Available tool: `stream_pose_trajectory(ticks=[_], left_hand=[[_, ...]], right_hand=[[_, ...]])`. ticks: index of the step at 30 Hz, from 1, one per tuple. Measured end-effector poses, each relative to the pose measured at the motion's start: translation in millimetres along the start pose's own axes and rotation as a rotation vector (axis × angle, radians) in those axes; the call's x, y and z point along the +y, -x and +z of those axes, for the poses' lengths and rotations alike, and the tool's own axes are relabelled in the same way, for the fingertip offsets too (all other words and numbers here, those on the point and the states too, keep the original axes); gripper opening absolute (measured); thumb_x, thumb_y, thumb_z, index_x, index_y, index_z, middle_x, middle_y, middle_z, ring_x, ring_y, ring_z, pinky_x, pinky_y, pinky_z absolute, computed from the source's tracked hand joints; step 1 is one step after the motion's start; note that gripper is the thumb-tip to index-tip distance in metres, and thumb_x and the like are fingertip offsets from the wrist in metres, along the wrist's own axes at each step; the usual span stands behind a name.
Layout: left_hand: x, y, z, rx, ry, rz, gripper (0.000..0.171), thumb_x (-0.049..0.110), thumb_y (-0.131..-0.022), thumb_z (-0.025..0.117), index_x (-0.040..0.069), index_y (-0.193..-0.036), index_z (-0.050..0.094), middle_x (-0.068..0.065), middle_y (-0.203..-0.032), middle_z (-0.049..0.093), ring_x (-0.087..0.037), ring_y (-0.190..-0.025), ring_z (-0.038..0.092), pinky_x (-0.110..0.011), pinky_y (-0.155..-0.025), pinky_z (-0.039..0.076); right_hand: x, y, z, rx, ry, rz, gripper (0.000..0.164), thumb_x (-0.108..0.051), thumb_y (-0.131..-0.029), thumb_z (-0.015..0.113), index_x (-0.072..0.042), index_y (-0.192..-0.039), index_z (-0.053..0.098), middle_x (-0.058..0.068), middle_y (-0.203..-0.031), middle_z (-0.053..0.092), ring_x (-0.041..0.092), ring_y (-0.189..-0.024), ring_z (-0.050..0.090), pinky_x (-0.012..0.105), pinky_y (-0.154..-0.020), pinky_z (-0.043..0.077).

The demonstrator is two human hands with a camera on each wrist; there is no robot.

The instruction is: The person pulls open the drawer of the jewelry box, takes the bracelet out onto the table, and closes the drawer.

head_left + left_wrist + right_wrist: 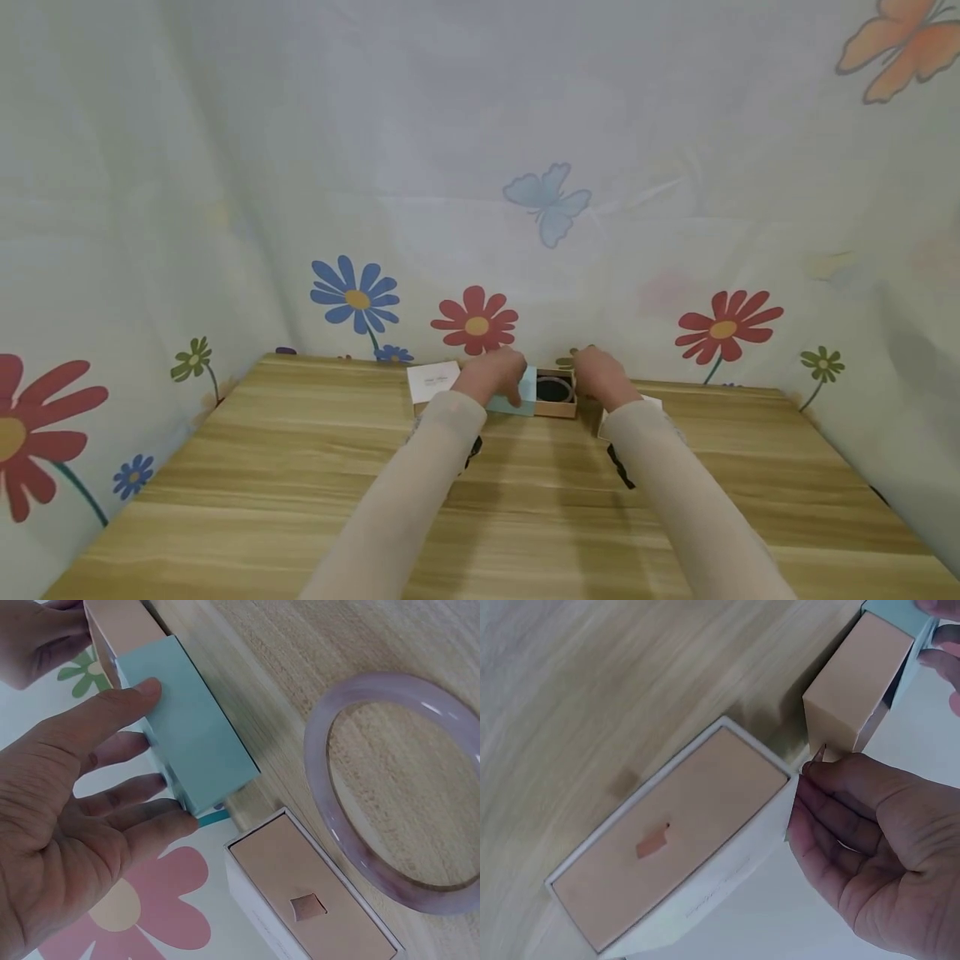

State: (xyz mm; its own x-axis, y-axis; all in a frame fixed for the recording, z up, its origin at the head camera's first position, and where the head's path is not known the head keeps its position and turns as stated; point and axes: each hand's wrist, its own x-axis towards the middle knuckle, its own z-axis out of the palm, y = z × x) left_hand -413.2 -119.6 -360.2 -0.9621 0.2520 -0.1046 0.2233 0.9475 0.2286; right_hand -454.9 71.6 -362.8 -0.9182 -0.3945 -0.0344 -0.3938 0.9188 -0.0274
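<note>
In the head view both hands are at the table's far edge, over a small drawer box. My left hand grips its teal sleeve, thumb on one face and fingers along the opposite side. The peach inner drawer is pulled partway out to the right. A ring-shaped bangle shows against the drawer's dark inside. My right hand pinches the small pull tab on the drawer's end. A lilac bangle lies on the table beside the left white box.
Another white box with a peach drawer end stands to the right, close to my right hand. The left white box's top is by my left wrist. A flower-printed cloth hangs directly behind the wooden table.
</note>
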Motion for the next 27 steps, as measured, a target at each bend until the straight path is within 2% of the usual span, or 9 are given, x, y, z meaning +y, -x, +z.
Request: stream_pose_trajectory(ticks=[2, 5, 11, 14, 17, 19, 22, 25, 27], left_hand=[[0.3, 0.0, -0.2, 0.000, 0.000, 0.000, 0.029, 0.022, -0.085, 0.084, 0.010, -0.105, 0.068, -0.002, -0.093, 0.062, -0.020, -0.083, 0.056, -0.033, -0.072, 0.051], [0.6, -0.2, 0.3, 0.000, -0.004, -0.008, 0.029, 0.022, -0.085, 0.084, 0.011, -0.107, 0.068, -0.002, -0.095, 0.062, -0.020, -0.084, 0.056, -0.033, -0.073, 0.051], [2.7, -1.9, 1.3, 0.001, -0.014, -0.022, 0.029, 0.022, -0.085, 0.085, 0.011, -0.107, 0.068, -0.002, -0.095, 0.062, -0.020, -0.084, 0.056, -0.033, -0.072, 0.051], [3.9, -2.1, 2.2, 0.003, -0.022, -0.010, 0.027, 0.022, -0.085, 0.085, 0.011, -0.104, 0.068, -0.002, -0.096, 0.062, -0.020, -0.084, 0.056, -0.033, -0.071, 0.051], [4.7, -1.8, 3.0, -0.002, -0.025, -0.018, 0.027, 0.022, -0.085, 0.085, 0.012, -0.102, 0.067, -0.003, -0.098, 0.060, -0.021, -0.084, 0.056, -0.033, -0.072, 0.051], [5.1, -1.3, 3.0, -0.005, -0.026, -0.024, 0.027, 0.022, -0.084, 0.085, 0.012, -0.102, 0.067, -0.002, -0.098, 0.060, -0.021, -0.085, 0.056, -0.034, -0.072, 0.051], [6.0, -0.6, 1.8, -0.011, -0.033, -0.024, 0.028, 0.023, -0.085, 0.085, 0.012, -0.104, 0.068, -0.002, -0.097, 0.061, -0.021, -0.085, 0.056, -0.033, -0.073, 0.051], [7.1, 0.0, -0.9, -0.012, -0.035, -0.021, 0.029, 0.023, -0.085, 0.085, 0.011, -0.105, 0.068, -0.002, -0.095, 0.062, -0.021, -0.085, 0.056, -0.033, -0.073, 0.051], [7.7, 0.3, -2.4, -0.011, -0.036, -0.025, 0.029, 0.022, -0.085, 0.085, 0.011, -0.104, 0.068, -0.002, -0.094, 0.062, -0.021, -0.084, 0.056, -0.033, -0.072, 0.050]], right_hand=[[1, 1, 0, 0.009, 0.013, -0.006, 0.014, 0.009, -0.088, 0.067, 0.000, -0.077, 0.067, 0.020, -0.106, 0.064, 0.020, -0.068, 0.051, 0.027, -0.050, 0.040], [2, 3, -1, 0.018, 0.021, -0.018, 0.006, 0.008, -0.087, 0.070, 0.002, -0.085, 0.068, 0.022, -0.113, 0.062, 0.022, -0.074, 0.054, 0.028, -0.054, 0.046], [4, 8, -3, 0.008, -0.007, -0.027, 0.004, 0.004, -0.090, 0.070, 0.003, -0.087, 0.070, 0.012, -0.084, 0.066, 0.019, -0.067, 0.056, 0.027, -0.054, 0.045], [5, 9, -4, -0.007, -0.105, 0.024, 0.008, 0.001, -0.094, 0.066, 0.003, -0.087, 0.071, 0.011, -0.079, 0.066, 0.018, -0.063, 0.057, 0.027, -0.053, 0.045], [4, 10, -5, -0.026, -0.232, 0.083, 0.014, -0.001, -0.096, 0.058, 0.005, -0.091, 0.070, 0.017, -0.082, 0.068, 0.022, -0.064, 0.062, 0.027, -0.052, 0.045], [4, 10, -5, -0.035, -0.276, 0.099, 0.019, -0.003, -0.097, 0.055, 0.006, -0.092, 0.072, 0.018, -0.084, 0.071, 0.023, -0.064, 0.065, 0.027, -0.052, 0.045], [4, 8, -3, -0.031, -0.261, 0.091, 0.023, -0.003, -0.096, 0.054, 0.005, -0.083, 0.072, 0.014, -0.073, 0.069, 0.020, -0.058, 0.062, 0.026, -0.049, 0.043], [6, 2, 1, -0.026, -0.228, 0.087, 0.031, -0.004, -0.096, 0.056, 0.000, -0.067, 0.065, 0.006, -0.058, 0.058, 0.015, -0.049, 0.051, 0.026, -0.048, 0.039], [8, -2, 4, -0.027, -0.190, 0.074, 0.037, -0.006, -0.095, 0.058, -0.004, -0.058, 0.058, 0.004, -0.056, 0.050, 0.014, -0.048, 0.045, 0.026, -0.049, 0.038]])
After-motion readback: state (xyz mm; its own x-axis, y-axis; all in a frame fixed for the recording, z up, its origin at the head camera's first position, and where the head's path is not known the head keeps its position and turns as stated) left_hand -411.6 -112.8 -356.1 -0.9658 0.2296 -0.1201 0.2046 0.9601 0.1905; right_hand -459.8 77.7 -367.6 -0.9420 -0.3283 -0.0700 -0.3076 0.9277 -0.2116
